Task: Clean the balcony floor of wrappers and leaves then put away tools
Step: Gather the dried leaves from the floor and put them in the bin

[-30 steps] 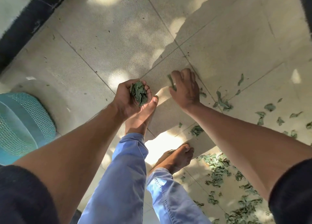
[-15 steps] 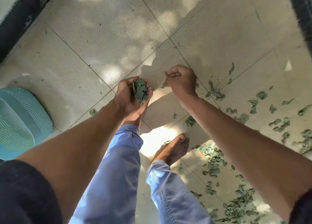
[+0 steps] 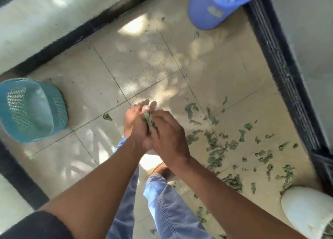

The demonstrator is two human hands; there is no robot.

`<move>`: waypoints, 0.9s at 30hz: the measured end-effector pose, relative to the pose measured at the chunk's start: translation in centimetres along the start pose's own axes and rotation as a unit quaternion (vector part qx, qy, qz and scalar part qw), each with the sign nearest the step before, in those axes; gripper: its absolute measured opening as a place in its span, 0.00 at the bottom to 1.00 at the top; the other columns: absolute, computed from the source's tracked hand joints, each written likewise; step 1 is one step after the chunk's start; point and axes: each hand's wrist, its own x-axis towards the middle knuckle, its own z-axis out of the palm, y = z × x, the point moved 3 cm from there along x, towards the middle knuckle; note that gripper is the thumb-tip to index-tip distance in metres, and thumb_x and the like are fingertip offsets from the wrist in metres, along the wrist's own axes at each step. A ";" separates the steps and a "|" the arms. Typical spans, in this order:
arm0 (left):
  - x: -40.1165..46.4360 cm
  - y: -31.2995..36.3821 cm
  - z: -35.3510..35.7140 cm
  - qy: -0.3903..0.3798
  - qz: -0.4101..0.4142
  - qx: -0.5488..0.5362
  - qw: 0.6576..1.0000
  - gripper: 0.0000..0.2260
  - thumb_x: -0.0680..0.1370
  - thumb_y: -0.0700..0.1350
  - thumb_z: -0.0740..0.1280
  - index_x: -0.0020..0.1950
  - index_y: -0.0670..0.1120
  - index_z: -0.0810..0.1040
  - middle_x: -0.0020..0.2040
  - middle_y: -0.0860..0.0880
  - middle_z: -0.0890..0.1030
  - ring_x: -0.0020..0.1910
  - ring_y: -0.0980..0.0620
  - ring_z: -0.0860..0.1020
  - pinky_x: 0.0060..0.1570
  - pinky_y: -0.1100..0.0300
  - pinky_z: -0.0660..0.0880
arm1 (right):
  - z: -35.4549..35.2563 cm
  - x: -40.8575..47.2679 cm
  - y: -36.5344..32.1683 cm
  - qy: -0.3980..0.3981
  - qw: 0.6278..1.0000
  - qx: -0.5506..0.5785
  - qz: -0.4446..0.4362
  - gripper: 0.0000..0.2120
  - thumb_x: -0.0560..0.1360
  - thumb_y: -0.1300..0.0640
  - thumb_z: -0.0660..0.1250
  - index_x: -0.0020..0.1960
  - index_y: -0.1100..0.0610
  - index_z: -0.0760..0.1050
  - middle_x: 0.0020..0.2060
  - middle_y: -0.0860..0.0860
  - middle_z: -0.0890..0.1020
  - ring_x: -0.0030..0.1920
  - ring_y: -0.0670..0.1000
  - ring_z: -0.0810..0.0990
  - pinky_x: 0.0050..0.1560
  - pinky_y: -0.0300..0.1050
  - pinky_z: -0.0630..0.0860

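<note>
My left hand (image 3: 136, 129) and my right hand (image 3: 167, 132) are pressed together at mid-frame, cupping a bunch of green leaves (image 3: 149, 120) between the palms; only its top edge shows. Many loose green leaves (image 3: 214, 143) lie scattered over the beige floor tiles to the right of my hands. One single leaf (image 3: 107, 117) lies on the tiles to the left of them. A blue plastic bin (image 3: 214, 10) stands at the far end of the balcony, some waste visible inside it.
A teal woven basket (image 3: 36, 111) lies on its side at the left. A white rounded object (image 3: 308, 208) sits at the bottom right. Black borders edge the floor at left, back and right (image 3: 288, 80). My bare feet and blue jeans (image 3: 162, 210) are below my hands.
My right hand left the floor and closed against my left hand over the leaves. My view lifted, bringing the blue bin and the right border into sight.
</note>
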 end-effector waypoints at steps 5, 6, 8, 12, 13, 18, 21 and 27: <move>-4.3 2.4 -2.0 -0.063 -0.016 -0.028 0.997 0.13 0.79 0.44 0.59 0.40 0.42 0.78 0.39 0.45 0.77 0.40 0.47 0.77 0.45 0.56 0.80 | -0.6 -1.8 -4.5 0.083 0.991 0.028 -0.099 0.13 0.76 0.69 0.64 0.56 0.63 0.83 0.53 0.56 0.83 0.54 0.55 0.83 0.54 0.48 0.80; -4.4 3.2 -3.3 -0.056 -0.013 -0.035 0.998 0.13 0.80 0.44 0.57 0.41 0.43 0.77 0.39 0.45 0.78 0.40 0.47 0.78 0.43 0.55 0.81 | -0.2 -1.6 -4.7 0.099 0.989 0.040 -0.098 0.13 0.76 0.70 0.65 0.56 0.62 0.83 0.51 0.55 0.83 0.51 0.55 0.82 0.51 0.49 0.80; -4.2 4.6 -6.4 -0.034 -0.023 -0.058 0.997 0.11 0.80 0.44 0.58 0.42 0.43 0.77 0.39 0.46 0.78 0.38 0.48 0.78 0.44 0.54 0.81 | 1.6 -0.9 -4.4 0.114 0.988 0.046 -0.089 0.12 0.76 0.69 0.65 0.55 0.60 0.83 0.49 0.54 0.82 0.47 0.55 0.81 0.45 0.52 0.80; -3.2 6.8 -14.2 0.010 -0.018 -0.066 0.998 0.12 0.80 0.45 0.60 0.40 0.43 0.78 0.39 0.46 0.77 0.38 0.47 0.77 0.47 0.57 0.79 | 8.7 1.3 -2.0 0.086 0.996 -0.016 -0.031 0.13 0.74 0.66 0.63 0.54 0.57 0.82 0.47 0.53 0.81 0.47 0.56 0.79 0.45 0.53 0.77; -3.1 7.1 -16.2 0.018 -0.020 -0.067 0.997 0.12 0.80 0.46 0.61 0.40 0.43 0.78 0.39 0.46 0.77 0.38 0.47 0.77 0.46 0.57 0.79 | 11.1 1.9 -1.2 0.066 0.997 -0.029 -0.012 0.13 0.74 0.65 0.63 0.54 0.57 0.82 0.48 0.53 0.81 0.47 0.56 0.79 0.46 0.52 0.77; -2.8 8.8 -24.2 0.010 -0.023 -0.090 0.996 0.16 0.80 0.47 0.61 0.37 0.42 0.79 0.38 0.45 0.77 0.38 0.47 0.76 0.48 0.58 0.76 | 23.1 4.1 0.6 -0.040 0.997 -0.059 -0.010 0.14 0.75 0.60 0.64 0.58 0.55 0.80 0.51 0.55 0.80 0.50 0.57 0.81 0.49 0.53 0.80; -2.5 9.3 -28.0 0.014 -0.025 -0.105 0.994 0.15 0.80 0.47 0.61 0.37 0.42 0.79 0.38 0.45 0.77 0.39 0.48 0.76 0.50 0.59 0.75 | 29.3 5.3 1.0 -0.133 0.981 -0.139 -0.029 0.20 0.78 0.64 0.67 0.68 0.51 0.75 0.59 0.55 0.75 0.57 0.56 0.78 0.54 0.52 0.80; -2.3 9.7 -32.4 0.027 -0.016 -0.103 0.994 0.15 0.80 0.46 0.62 0.37 0.42 0.79 0.38 0.45 0.77 0.39 0.48 0.76 0.49 0.58 0.77 | 34.7 5.7 2.2 -0.173 0.944 -0.274 -0.059 0.24 0.75 0.74 0.62 0.68 0.58 0.71 0.63 0.58 0.70 0.60 0.60 0.73 0.52 0.52 0.77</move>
